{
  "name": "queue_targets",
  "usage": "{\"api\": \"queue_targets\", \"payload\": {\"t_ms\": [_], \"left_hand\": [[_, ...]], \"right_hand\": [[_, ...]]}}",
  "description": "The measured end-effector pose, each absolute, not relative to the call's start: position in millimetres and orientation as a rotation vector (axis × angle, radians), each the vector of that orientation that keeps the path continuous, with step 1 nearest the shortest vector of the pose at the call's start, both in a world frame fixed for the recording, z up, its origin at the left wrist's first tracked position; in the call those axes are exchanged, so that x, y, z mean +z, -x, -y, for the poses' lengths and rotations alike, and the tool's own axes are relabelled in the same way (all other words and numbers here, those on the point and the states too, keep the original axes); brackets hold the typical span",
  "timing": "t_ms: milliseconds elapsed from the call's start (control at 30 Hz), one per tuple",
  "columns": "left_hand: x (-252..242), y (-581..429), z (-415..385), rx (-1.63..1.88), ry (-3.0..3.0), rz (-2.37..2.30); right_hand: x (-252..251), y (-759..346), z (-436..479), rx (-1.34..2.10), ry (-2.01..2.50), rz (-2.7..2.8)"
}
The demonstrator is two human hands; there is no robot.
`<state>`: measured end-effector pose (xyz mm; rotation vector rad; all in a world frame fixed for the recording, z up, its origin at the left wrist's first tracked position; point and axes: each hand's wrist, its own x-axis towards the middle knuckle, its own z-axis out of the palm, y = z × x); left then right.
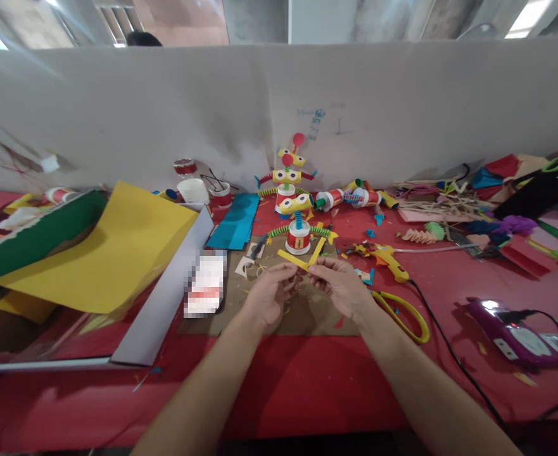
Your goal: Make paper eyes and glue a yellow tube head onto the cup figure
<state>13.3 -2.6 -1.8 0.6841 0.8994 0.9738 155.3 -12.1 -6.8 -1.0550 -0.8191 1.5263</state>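
My left hand [276, 291] and my right hand [338, 282] are close together above a brown cardboard mat [326, 320]. Both pinch yellow paper strips [292, 258] that meet in a V shape between my fingertips. Just behind them stands a paper-cup figure [298, 240] with a red and white body, green folded arms and a yellow head with eyes. More cup figures [287, 190] stand behind it, against the grey partition. A yellow glue gun [390, 259] lies to the right of my right hand.
Left, a box [152, 304] holds a large yellow sheet [102, 253]. Blue sheets [235, 221] lie behind the mat. Yellow-handled scissors [406, 316], a black cable and a purple power unit [516, 332] are at right, with craft scraps behind.
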Motion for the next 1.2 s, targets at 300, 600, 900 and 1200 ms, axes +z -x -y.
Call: {"api": "queue_targets", "payload": {"t_ms": [300,600,900,1200], "left_hand": [[-1.6,-6.3,-2.5,0.816,-0.721,-0.9],[-6.1,-8.7,-1.2,0.885,-0.895,-1.077],[-11.1,-12.9,0.6,1.053,-0.953,-1.077],[-12.8,-29.2,9.8,1.316,-0.927,-0.945]], "right_hand": [[-5.1,-157.7,11.4,1.602,1.076,0.859],[-5.5,-155.5,12.6,1.486,1.114,0.932],[-7.0,-157.1,12.5,1.388,1.131,1.104],[-7.3,-147.6,13.8,1.434,1.036,0.842]]}}
